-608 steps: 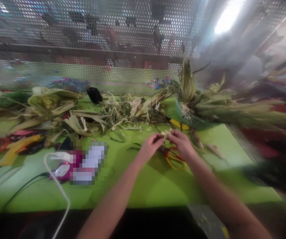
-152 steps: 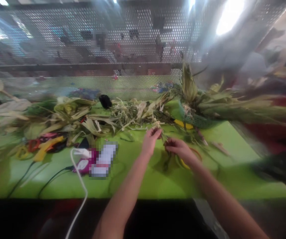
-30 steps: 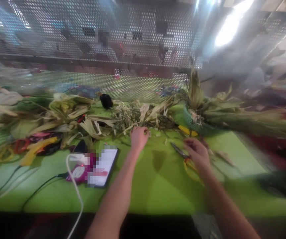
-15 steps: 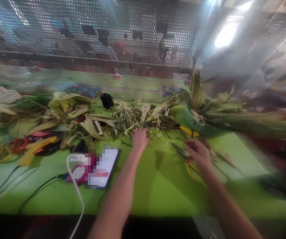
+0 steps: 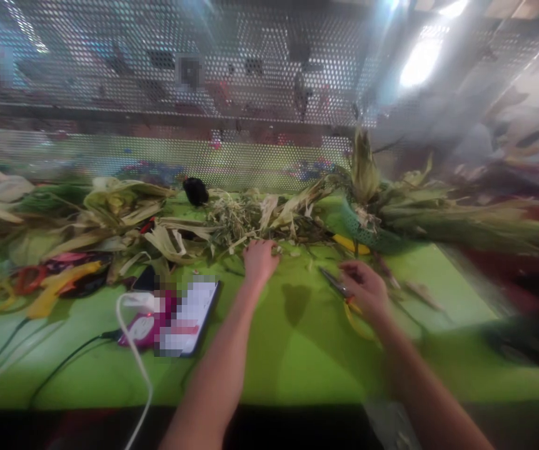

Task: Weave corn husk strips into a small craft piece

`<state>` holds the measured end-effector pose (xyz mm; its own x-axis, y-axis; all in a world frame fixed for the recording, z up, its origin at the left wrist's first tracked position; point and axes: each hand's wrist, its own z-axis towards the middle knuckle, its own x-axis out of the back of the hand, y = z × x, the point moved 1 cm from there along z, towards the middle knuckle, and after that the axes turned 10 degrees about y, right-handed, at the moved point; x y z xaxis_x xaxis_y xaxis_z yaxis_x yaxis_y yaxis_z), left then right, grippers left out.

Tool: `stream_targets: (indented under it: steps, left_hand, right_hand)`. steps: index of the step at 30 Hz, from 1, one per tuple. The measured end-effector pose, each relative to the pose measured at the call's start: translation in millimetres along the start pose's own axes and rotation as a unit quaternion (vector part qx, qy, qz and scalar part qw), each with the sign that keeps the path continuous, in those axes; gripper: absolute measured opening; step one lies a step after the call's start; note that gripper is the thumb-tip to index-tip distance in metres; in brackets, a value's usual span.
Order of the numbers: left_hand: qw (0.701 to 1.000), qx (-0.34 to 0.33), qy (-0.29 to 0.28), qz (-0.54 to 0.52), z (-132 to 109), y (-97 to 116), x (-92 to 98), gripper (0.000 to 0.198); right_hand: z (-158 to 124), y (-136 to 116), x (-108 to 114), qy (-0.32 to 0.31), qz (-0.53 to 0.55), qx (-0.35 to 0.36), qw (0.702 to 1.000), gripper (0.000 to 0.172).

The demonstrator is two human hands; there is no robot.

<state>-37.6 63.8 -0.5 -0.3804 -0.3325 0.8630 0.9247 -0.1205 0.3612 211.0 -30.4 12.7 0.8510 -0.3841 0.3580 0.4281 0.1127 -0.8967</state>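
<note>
My left hand (image 5: 261,259) is at the near edge of a pile of dried husks and stems (image 5: 234,219), palm down with its fingers bent toward the scraps. Whether it pinches any of them is too blurred to tell. To the right, my right hand (image 5: 367,289) is beside yellow-handled scissors (image 5: 335,282), whose blades point up and left over the green table (image 5: 269,350). Its fingers look curled by the handles, but blur hides whether they grip them.
A phone (image 5: 189,319), a magenta device (image 5: 145,328) with a white cable and a yellow glue gun (image 5: 63,284) lie left of my forearm. A green basket (image 5: 358,225), more husks (image 5: 448,219) and a yellow tool (image 5: 351,244) are at the right. Behind stands a perforated metal screen (image 5: 251,94).
The whole view has shifted slightly, so things sit a little farther left. Both hands keep nearly the same places over the table.
</note>
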Motion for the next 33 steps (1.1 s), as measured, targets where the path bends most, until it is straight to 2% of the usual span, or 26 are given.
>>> stream_targets:
  steps: [9,12,15,18,21,27,30,33]
  left_hand:
    - [0.999,0.004,-0.033,0.016,0.6,-7.1,-3.5,0.020]
    - [0.999,0.003,-0.031,0.014,0.7,-8.5,-2.8,0.016]
    - [0.999,0.000,-0.032,0.012,1.2,-8.4,-1.4,0.013]
    - [0.999,0.004,-0.033,0.019,1.5,-7.1,-0.8,0.012]
    - [0.999,0.009,-0.030,0.023,1.7,-5.7,-1.2,0.014]
    - [0.999,-0.002,-0.035,0.014,2.2,-7.6,-1.1,0.024]
    - [0.999,-0.002,-0.041,0.016,2.4,-9.6,0.2,0.032]
    - [0.999,0.002,-0.034,0.015,2.5,-9.5,1.0,0.033]
  right_hand:
    - [4.9,5.4,-0.4,0.032,0.029,0.012,0.999,0.032]
    - [1.9,-0.4,-0.8,0.031,0.028,0.005,0.999,0.031]
    - [-3.8,-17.8,-0.6,0.001,0.009,0.019,1.000,0.030]
    - [-5.3,-38.3,-0.8,-0.042,-0.036,0.072,0.996,0.029]
    - [1.5,-46.5,-5.0,-0.066,-0.076,0.122,0.987,0.026]
    - [17.4,-17.6,-20.8,-0.057,-0.093,0.119,0.987,0.024]
    - [17.4,-5.7,-20.9,-0.085,-0.106,0.114,0.984,0.024]
    - [15.6,-4.8,-16.6,-0.092,-0.115,0.112,0.983,0.023]
